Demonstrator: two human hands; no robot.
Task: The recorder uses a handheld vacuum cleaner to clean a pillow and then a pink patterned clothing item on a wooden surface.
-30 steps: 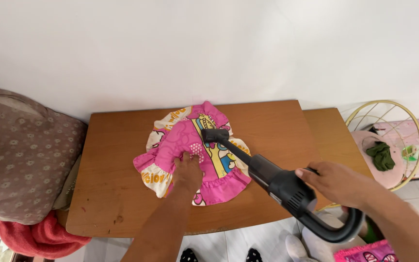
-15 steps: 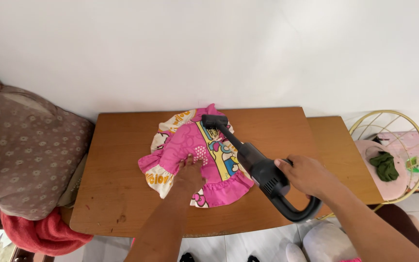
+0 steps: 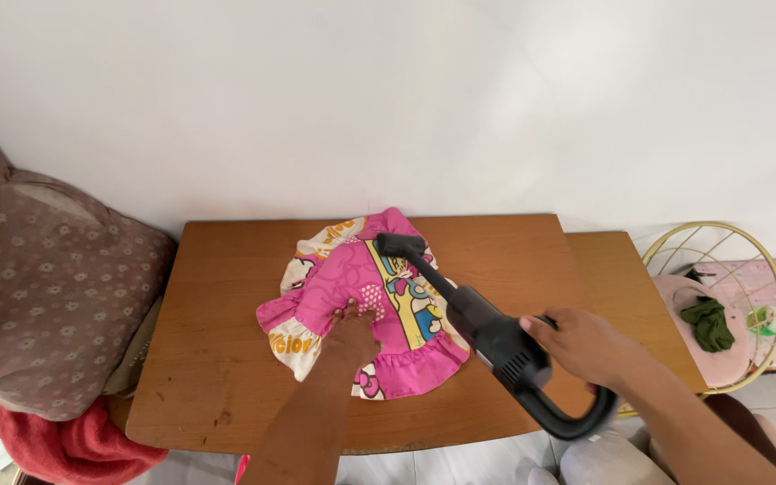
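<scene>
From the head camera, a pink garment [image 3: 365,314] is seen spread on the middle of a wooden table [image 3: 217,359]. It is pressed flat by the left hand [image 3: 349,337], palm down with fingers open, nothing gripped. A black handheld steamer [image 3: 487,337] is gripped by the right hand [image 3: 581,346], closed around its handle, with the nozzle laid on the garment's upper part. A wire basket [image 3: 720,296] stands to the right.

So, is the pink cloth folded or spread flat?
Loosely bunched: the pink cloth lies rumpled with overlapping layers, under the left hand.
</scene>
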